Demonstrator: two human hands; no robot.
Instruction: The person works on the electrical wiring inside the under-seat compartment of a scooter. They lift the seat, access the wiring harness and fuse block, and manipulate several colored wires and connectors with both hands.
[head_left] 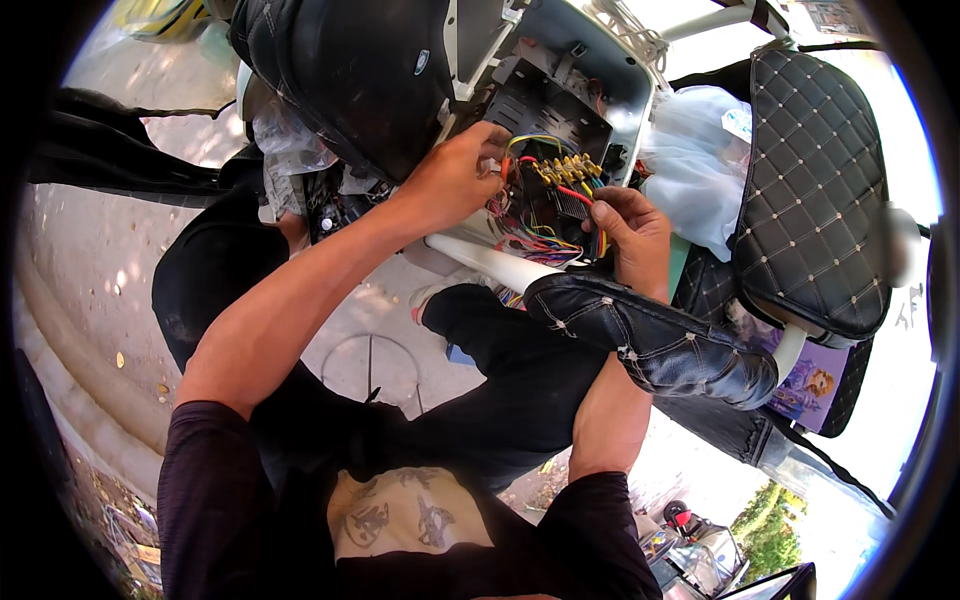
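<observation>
A finned metal controller (572,207) with a row of brass terminals (565,169) and red, yellow, blue and green wires hangs at the open housing (627,100) in the upper middle. My left hand (465,175) is at its left, fingers curled among wires; what they grip is partly hidden. My right hand (632,235) is closed at the controller's right side, thumb and fingers on it beside a thick red wire (578,196). More thin coloured wires (535,245) dangle below the terminals.
A black padded seat (340,80) is at upper left. A quilted cushion (805,180) and white plastic bag (695,160) lie right. A white tube (480,260) with a quilted cover (650,340) crosses below the housing. My legs straddle pale ground (370,310). A vehicle (710,545) stands at bottom right.
</observation>
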